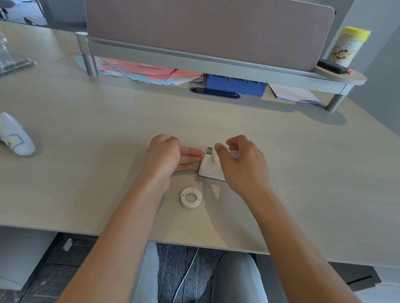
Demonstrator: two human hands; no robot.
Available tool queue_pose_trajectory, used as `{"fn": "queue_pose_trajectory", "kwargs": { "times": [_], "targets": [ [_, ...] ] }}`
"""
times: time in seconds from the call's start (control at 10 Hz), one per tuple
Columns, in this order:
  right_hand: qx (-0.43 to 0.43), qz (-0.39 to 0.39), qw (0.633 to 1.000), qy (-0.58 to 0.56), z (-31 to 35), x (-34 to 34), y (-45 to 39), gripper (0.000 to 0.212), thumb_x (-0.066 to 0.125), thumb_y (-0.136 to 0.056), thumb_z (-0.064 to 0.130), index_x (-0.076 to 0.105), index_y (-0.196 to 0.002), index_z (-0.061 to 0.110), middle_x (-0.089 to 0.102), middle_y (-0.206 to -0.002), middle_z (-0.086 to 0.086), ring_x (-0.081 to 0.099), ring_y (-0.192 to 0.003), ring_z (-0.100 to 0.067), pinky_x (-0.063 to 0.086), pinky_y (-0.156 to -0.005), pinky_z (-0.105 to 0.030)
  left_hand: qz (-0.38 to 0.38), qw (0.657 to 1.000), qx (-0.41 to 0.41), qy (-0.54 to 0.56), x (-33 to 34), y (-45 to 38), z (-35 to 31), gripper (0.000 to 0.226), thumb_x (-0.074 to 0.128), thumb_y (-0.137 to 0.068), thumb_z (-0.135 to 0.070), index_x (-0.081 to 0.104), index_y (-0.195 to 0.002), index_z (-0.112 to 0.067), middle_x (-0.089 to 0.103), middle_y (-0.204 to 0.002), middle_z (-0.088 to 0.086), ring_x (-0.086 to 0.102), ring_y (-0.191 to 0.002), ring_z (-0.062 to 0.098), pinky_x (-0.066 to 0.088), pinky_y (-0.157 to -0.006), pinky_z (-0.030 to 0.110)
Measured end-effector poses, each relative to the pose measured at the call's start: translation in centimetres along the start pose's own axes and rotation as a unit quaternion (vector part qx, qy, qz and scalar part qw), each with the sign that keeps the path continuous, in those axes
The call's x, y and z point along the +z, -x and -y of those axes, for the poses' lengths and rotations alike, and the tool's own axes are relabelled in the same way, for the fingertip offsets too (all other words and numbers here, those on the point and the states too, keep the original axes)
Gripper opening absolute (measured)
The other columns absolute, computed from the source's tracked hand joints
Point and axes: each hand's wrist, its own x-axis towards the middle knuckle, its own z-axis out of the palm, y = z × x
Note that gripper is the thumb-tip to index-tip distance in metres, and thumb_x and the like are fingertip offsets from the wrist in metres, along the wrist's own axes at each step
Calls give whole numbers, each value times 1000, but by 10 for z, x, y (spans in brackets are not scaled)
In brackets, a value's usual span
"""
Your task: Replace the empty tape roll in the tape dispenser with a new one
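A white controller (10, 135) lies far left; coloured papers (147, 72) spread under the shelf (221, 65).

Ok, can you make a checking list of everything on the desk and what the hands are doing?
Surface: pale wood desk, mostly bare.
Job's things: white tape dispenser upright; white ring-shaped roll lying flat nearer the person.
Clutter: white controller, coloured papers, blue box, yellow-lidded canister.
Grippers: left hand fingertips touching the dispenser; right hand curled over it.
Cables: white cable under the desk.
Surroundings: divider panel on a raised shelf.
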Motion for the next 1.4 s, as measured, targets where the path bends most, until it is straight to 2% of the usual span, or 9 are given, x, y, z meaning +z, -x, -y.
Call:
{"fn": "queue_pose_trajectory", "kwargs": {
  "times": [0.4,0.5,0.6,0.7,0.8,0.9,1.0,1.2,1.4],
  "targets": [
    [32,4,999,11,10,4,-5,50,70,-89,54,62,-127,22,67,-127,5,64,-115,-20,54,-99,-46,-23,996,-47,76,-9,-2,6,30,32,-102,-3,45,-128,4,74,-97,26,80,-83,40,67,-69,43],
    [19,-6,1000,-5,8,6,-2,46,69,-91,52,64,-125,22,68,-125,6,63,-116,-18,53,-96,-41,-80,995,-16,56,-10,-1,12,21,39,-101,-10,53,-116,-4,71,-106,23,76,-88,36,66,-79,48],
    [-7,-30,997,-74,3,5,4,35,61,-100,45,66,-125,21,66,-130,6,64,-112,-13,50,-91,-32,-150,972,129,-129,-10,11,20,24,49,-93,-16,64,-111,-17,69,-118,8,66,-110,28,54,-98,46],
    [-5,-61,985,-163,-5,-1,14,29,52,-107,32,65,-129,18,65,-134,2,63,-103,-9,50,-92,-28,-127,929,239,-253,2,31,29,34,49,-97,-9,65,-126,-17,60,-135,0,51,-132,21,33,-103,21],
    [10,-70,982,-177,-15,-7,24,37,49,-108,33,59,-140,16,63,-142,0,58,-117,-9,42,-95,-24,-51,913,252,-318,14,43,40,44,50,-98,-11,62,-139,-20,50,-156,6,37,-150,21,26,-117,26],
    [36,-44,980,-193,-19,-11,34,49,47,-109,36,49,-153,15,59,-143,6,56,-130,-11,36,-97,-22,-26,895,235,-378,20,46,50,52,48,-99,-19,51,-150,-26,40,-165,7,28,-155,26,24,-127,45],
    [38,-13,976,-212,-20,-9,38,54,45,-109,39,42,-158,17,59,-137,8,53,-122,-8,35,-98,-22,-39,886,247,-391,22,45,55,52,48,-98,-20,52,-150,-25,43,-163,8,31,-154,29,28,-124,50],
    [52,14,970,-239,-20,-4,33,59,40,-110,45,33,-163,21,43,-164,4,41,-150,-17,34,-123,-38,-12,940,197,-278,23,38,41,44,48,-99,-14,62,-140,-14,47,-160,5,37,-152,18,31,-124,42],
    [38,-16,969,-245,-28,-7,36,53,45,-110,40,40,-159,21,53,-142,12,49,-131,-8,35,-104,-24,-63,931,204,-297,19,41,45,43,50,-99,-21,55,-141,-17,57,-147,2,51,-136,22,41,-113,39]
  ]
}}
